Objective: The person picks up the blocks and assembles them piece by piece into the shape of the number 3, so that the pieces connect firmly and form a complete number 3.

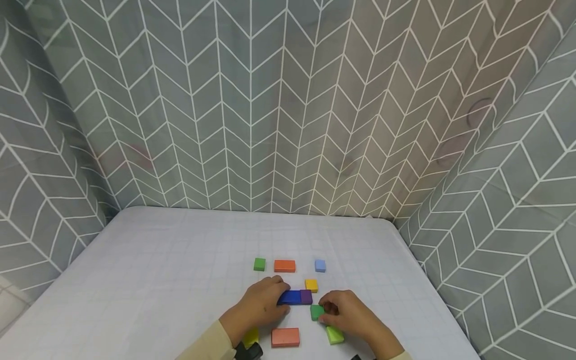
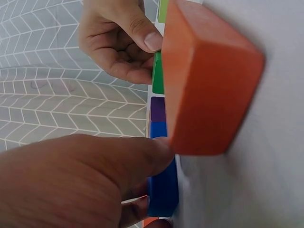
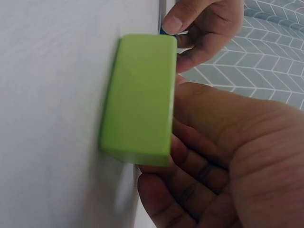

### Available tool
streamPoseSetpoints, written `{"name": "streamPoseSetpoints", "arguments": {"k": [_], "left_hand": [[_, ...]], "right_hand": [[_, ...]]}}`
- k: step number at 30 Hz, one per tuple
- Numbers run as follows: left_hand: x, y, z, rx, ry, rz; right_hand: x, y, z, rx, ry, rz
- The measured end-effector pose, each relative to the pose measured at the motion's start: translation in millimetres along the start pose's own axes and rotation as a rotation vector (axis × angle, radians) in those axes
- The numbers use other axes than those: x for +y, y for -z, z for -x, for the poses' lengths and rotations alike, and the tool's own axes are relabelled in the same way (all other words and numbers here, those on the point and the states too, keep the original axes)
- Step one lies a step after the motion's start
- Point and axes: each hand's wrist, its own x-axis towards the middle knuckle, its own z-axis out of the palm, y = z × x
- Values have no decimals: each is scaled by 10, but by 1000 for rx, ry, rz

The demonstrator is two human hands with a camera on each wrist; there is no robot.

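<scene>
Blue block (image 1: 291,297) is lying at the frame's lower centre against a purple block (image 1: 306,296), left hand (image 1: 263,302) pinching it and right hand (image 1: 348,310) apparently pinching a green block (image 1: 316,312), seemingly a lining-up step calling for gentle nudging, no container showing.

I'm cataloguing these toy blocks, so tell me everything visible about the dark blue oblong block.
The dark blue oblong block is plain and straight-edged, with smooth faces; whether it is painted wood or plastic cannot be told. It lies flat, lengthwise from left to right, on the white-covered table. The person's left hand grips it across its width and hides its left end in the head view. Its right end meets a small purple block, with no gap visible.
</scene>
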Motion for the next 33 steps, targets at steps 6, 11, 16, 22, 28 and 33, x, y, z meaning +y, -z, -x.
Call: {"name": "streamPoseSetpoints", "arguments": {"k": [6,11,16,22,28,33], "left_hand": [[-6,-4,4,7,7,1],[-5,-7,11,4,7,8],[-6,-5,2,2,6,17],[-10,5,-20,6,8,18],[3,8,-30,4,10,29],[-10,-8,-20,16,2,11]], "right_hand": [[-21,-30,-6,17,-21,5],[-25,-56,-15,26,-33,8],[-28,-54,-16,26,-42,12],[-36,-39,-22,37,-22,12],[-14,-45,-17,43,-9,2],[1,-54,-5,50,2,-8]]}}
